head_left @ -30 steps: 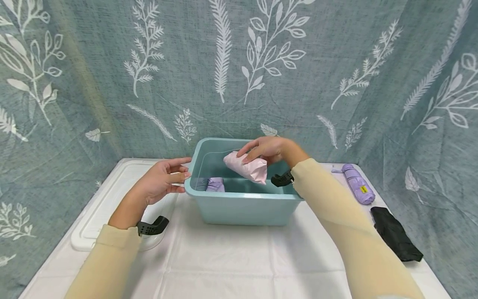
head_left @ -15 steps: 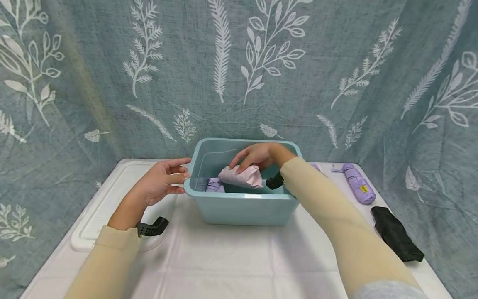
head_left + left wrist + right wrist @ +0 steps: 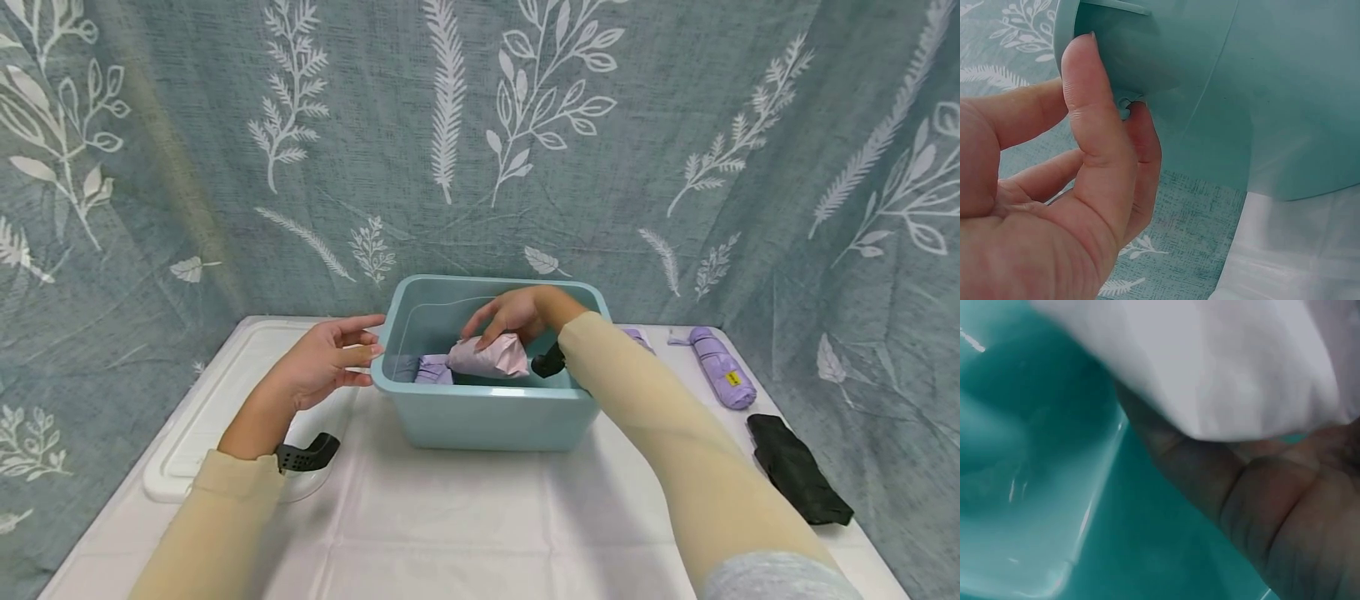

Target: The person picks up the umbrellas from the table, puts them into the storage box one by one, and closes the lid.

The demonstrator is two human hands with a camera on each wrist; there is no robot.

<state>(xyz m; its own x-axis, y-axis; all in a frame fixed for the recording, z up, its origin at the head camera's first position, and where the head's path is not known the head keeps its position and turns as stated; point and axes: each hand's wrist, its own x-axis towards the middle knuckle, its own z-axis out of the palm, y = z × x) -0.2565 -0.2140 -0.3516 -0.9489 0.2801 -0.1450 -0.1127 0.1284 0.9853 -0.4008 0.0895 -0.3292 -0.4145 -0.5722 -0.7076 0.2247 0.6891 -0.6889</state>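
My right hand [image 3: 517, 315] reaches into a blue-green plastic bin [image 3: 487, 421] and grips a pink rolled fabric bundle [image 3: 489, 357] from above. It lies low inside the bin, its left end close to a purple fabric roll [image 3: 433, 370]. In the right wrist view the bundle [image 3: 1210, 369] looks pale, with the hand [image 3: 1260, 506] curled beneath it and the bin wall behind. At the bin's left end, my left hand [image 3: 326, 364] holds the rim. The left wrist view shows its thumb [image 3: 1094, 119] against the rim and the other fingers around the edge.
A white lid [image 3: 191, 433] lies flat on the left of the white-covered table [image 3: 450, 525]. To the right lie a purple rolled umbrella [image 3: 720, 367] and a black fabric pouch [image 3: 798, 471]. Another purple item [image 3: 637, 335] shows behind the right sleeve. A patterned curtain [image 3: 480, 167] hangs behind.
My right hand has lowered the pink bundle deeper into the bin, and the bundle has then shifted slightly right. The left hand stays at the rim.
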